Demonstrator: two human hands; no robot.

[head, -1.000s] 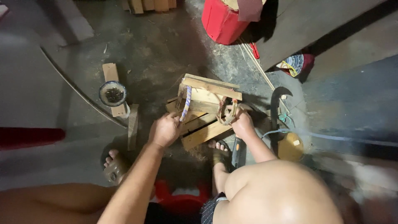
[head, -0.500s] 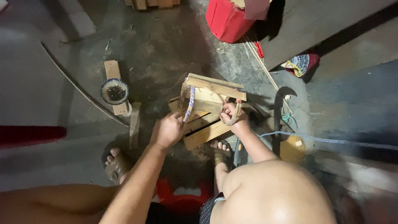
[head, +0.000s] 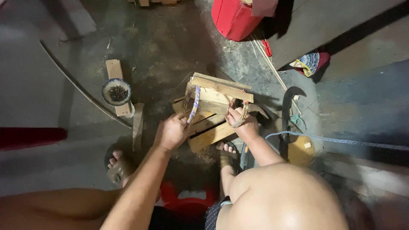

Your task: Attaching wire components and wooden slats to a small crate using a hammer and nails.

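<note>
Since half a second ago the left hand [head: 171, 132] has slid slightly down the blue-and-white cord [head: 194, 105]; the right hand [head: 242, 123] stays at the wooden crate [head: 213, 111]; what the right fingers pinch is hard to make out, seemingly a thin strap end; the left fingers are clenched around the cord's lower end; the crate sits on the floor [head: 64, 140] between the feet, near a bowl of nails [head: 116, 91].

Right hand [head: 242, 122] now higher on wooden frame [head: 215, 106]
</note>
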